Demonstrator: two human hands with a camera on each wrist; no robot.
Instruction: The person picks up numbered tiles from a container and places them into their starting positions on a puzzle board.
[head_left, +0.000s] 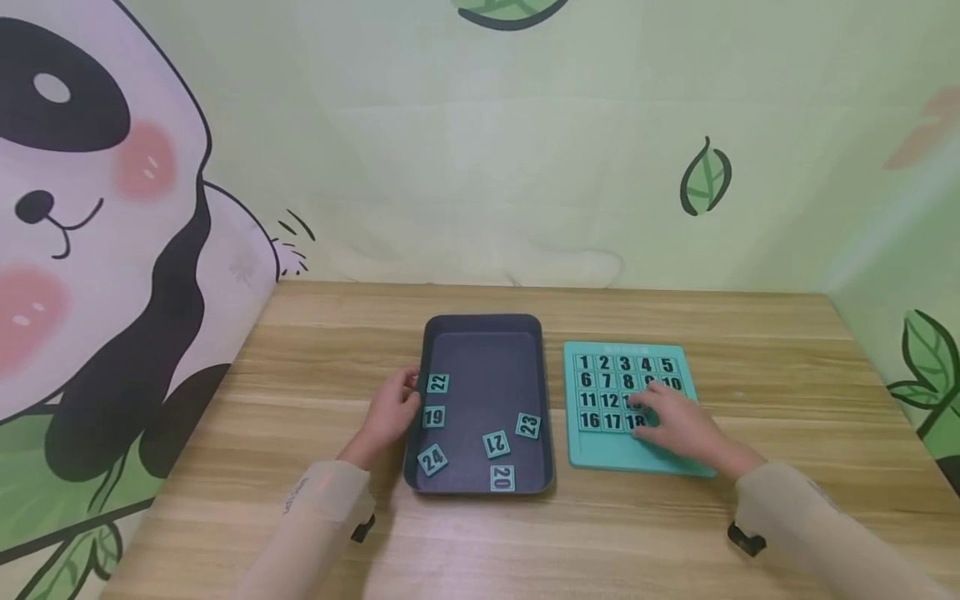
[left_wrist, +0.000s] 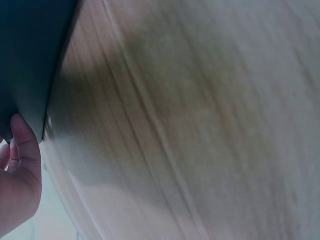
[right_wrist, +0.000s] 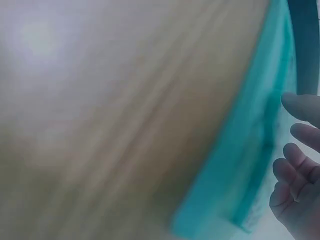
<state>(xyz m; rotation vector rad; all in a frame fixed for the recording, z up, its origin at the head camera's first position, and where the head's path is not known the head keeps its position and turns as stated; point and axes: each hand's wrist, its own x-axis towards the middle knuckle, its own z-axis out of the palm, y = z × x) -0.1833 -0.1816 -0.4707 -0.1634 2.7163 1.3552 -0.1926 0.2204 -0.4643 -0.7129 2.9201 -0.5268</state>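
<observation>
A teal number board (head_left: 630, 454) lies on the table with rows of numbered tiles, 1 to 18 in order where visible. My right hand (head_left: 678, 425) is over its right part, thumb by tile 18 (head_left: 635, 422) and fingertips over the row above, hiding some tiles. In the right wrist view the fingers (right_wrist: 300, 132) are spread loosely and hold nothing. My left hand (head_left: 390, 412) rests against the left outer wall of a dark tray (head_left: 480, 358). The left wrist view shows one finger (left_wrist: 25, 137) on that wall.
Inside the tray lie several loose tiles, among them 22 (head_left: 438, 383), 19 (head_left: 433, 417), 24 (head_left: 432, 460), 21 (head_left: 496, 444), 23 (head_left: 528, 426) and 20 (head_left: 502, 478). A wooden table (head_left: 337, 333) carries both, with a painted wall (head_left: 420, 167) behind it.
</observation>
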